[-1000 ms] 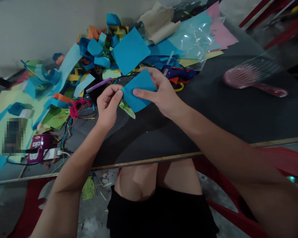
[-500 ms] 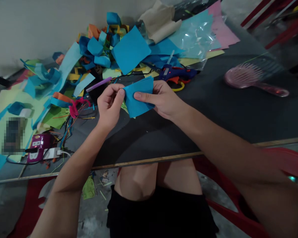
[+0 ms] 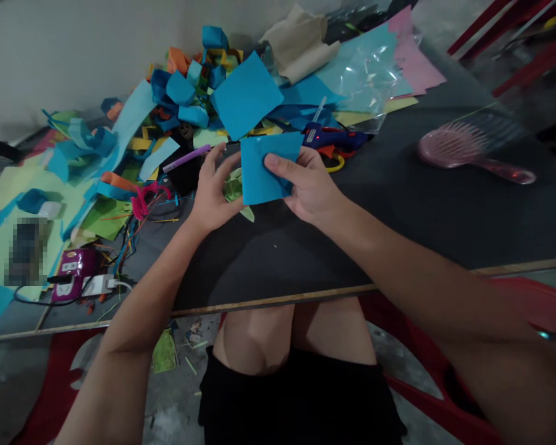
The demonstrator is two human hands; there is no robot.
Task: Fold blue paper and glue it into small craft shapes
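Observation:
A blue square of paper (image 3: 259, 179) is upright above the dark table, pinched at its right side by my right hand (image 3: 312, 185), thumb in front and fingers behind. My left hand (image 3: 215, 191) is at the paper's left edge with its fingers spread; the thumb tip is by the lower left corner, and whether it touches cannot be told. Behind and below, a light green piece (image 3: 234, 187) lies partly hidden. A purple pen (image 3: 186, 159) is just beyond my left hand. Past my right hand are a blue glue gun (image 3: 336, 137) and yellow-handled scissors (image 3: 336, 163).
Coloured paper shapes (image 3: 180, 89) are heaped at the back, beside a larger blue sheet (image 3: 247, 96). A pink hairbrush (image 3: 458, 145) lies right. Left are a purple device (image 3: 74, 272), a white plug (image 3: 97, 285) and cords. The table's front edge (image 3: 278, 299) runs above my lap.
My left hand has let go of the paper's left edge, and its fingers have spread. The blue paper has turned more upright and squarely to view, still in my right hand.

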